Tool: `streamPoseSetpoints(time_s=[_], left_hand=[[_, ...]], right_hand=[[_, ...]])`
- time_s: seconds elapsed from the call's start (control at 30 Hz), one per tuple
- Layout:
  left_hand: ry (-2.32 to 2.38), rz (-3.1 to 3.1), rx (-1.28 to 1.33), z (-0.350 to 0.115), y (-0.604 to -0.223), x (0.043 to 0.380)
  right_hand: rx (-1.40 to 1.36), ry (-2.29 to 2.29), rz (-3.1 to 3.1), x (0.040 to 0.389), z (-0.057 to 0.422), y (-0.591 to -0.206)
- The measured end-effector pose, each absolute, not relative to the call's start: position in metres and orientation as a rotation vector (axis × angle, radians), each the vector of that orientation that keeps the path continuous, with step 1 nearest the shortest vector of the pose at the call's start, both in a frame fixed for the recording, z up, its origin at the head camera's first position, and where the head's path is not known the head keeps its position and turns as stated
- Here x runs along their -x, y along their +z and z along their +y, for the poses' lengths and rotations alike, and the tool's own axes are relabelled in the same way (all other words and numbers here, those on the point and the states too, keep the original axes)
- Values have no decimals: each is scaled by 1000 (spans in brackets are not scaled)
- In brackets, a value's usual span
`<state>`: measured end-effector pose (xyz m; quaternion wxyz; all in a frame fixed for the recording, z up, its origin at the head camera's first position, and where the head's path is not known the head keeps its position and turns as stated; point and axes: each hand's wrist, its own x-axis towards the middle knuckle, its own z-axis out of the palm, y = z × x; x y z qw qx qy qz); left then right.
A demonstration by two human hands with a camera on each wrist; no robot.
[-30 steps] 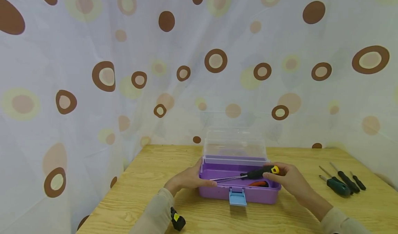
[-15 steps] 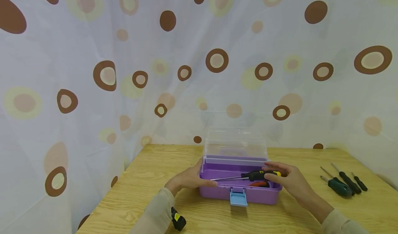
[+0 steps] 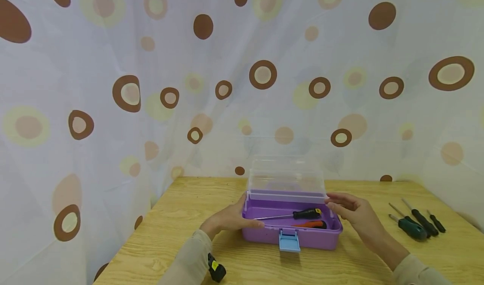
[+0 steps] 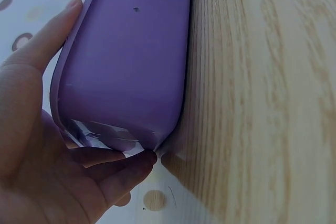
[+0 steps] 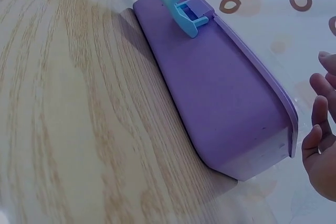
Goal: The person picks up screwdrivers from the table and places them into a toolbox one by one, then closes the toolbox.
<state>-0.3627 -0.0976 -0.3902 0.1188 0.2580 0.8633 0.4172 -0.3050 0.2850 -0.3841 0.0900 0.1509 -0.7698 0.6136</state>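
Observation:
A purple toolbox (image 3: pixel 257 234) stands on the table with its clear lid (image 3: pixel 286 173) raised behind it. Inside lie a black-handled screwdriver (image 3: pixel 307 213), its shaft pointing left, and a red-and-black handled tool (image 3: pixel 314 224) whose far end is hidden by the front wall. My left hand (image 3: pixel 228 217) grips the box's left end; in the left wrist view the thumb lies along the rim and the fingers bend against the end wall. My right hand (image 3: pixel 359 217) is raised beside the right end, holding nothing; its fingers are loosely bent, apart from the box in the right wrist view.
To the right lie several screwdrivers, among them a green-handled one (image 3: pixel 412 229), a long black one (image 3: pixel 425 222) and a small black one (image 3: pixel 437 222). A black-and-yellow object (image 3: pixel 216 269) sits by the left sleeve. The box's blue latch (image 3: pixel 289 241) hangs down in front.
My right hand has let go of the black-handled screwdriver, which now rests in the toolbox, and has drawn back slightly to the right. The left hand keeps its place.

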Motion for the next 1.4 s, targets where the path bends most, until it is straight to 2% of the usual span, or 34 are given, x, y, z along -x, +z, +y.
streamPoseSetpoints(time_s=[1.4], left_hand=[[1216,2520,-768,-97,-389,362]], right_hand=[[-424,1729,-2324,305,299,-380]])
